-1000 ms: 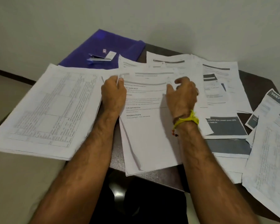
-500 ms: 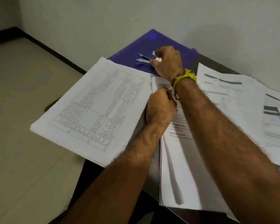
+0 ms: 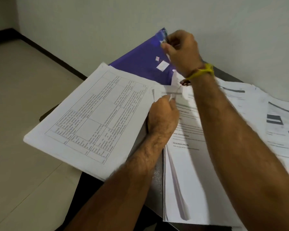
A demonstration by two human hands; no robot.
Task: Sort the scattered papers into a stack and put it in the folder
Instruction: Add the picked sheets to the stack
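A purple folder (image 3: 140, 64) lies at the table's far corner against the wall, with a white label on it. My right hand (image 3: 180, 50) is raised over the folder and grips a small metallic stapler (image 3: 163, 36), blurred by motion. My left hand (image 3: 163, 114) pinches the top left corner of a stack of printed sheets (image 3: 187, 164) in front of me. A large sheet with a printed table (image 3: 93, 117) lies to the left, overhanging the table edge.
More printed papers (image 3: 265, 117) are spread over the right side of the dark table (image 3: 155, 177). A white wall stands right behind the folder. Beige floor (image 3: 23, 97) lies to the left.
My right hand left the stack, reached over to the folder, took the stapler off it and lifted it. My left hand kept its pinch on the stack's corner. The view turned left.
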